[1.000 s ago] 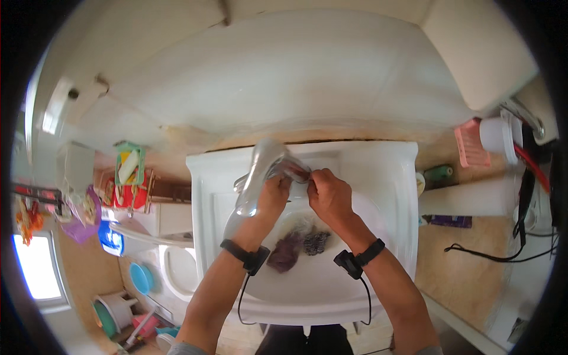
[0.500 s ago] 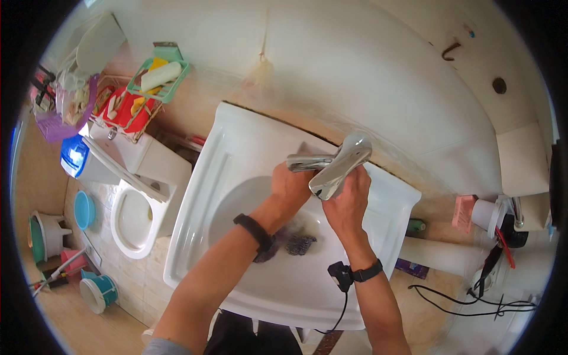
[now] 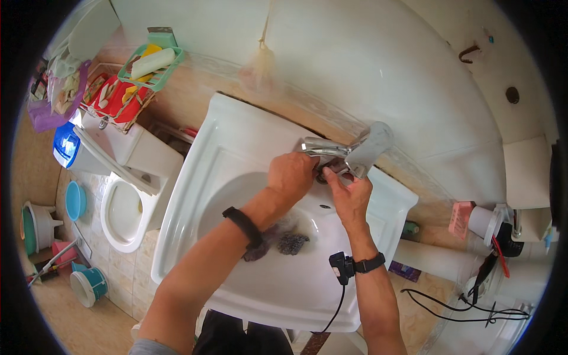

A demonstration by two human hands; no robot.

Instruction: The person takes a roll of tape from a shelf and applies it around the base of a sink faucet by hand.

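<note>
Both my hands are at a chrome faucet point(image 3: 374, 144) on the back of a white washbasin point(image 3: 195, 155). My left hand point(image 3: 291, 176) has its fingers curled in against the faucet just below the left chrome arm; its fingertips are partly hidden. On the other side my right hand point(image 3: 352, 198) pinches the lower part of the faucet, thumb in front, with the other fingers largely behind the metal. Down in the bowl lie a dark grey mesh scouring pad point(image 3: 293, 244) and, partly behind my left wrist, a purplish wet cloth-like wad point(image 3: 256, 253).
Left of the basin stands a toilet point(image 3: 123, 216) with its lid raised. Above it hang a green soap rack point(image 3: 161, 78) and a wire basket holding red items. Blue basin point(image 3: 76, 200) and bucket point(image 3: 89, 287) stand on the floor. A black cable point(image 3: 438, 310) loops at right.
The view has shifted slightly. My hands have changed position on the faucet: the right thumb now shows in front, and the faucet appears turned or seen from another angle.
</note>
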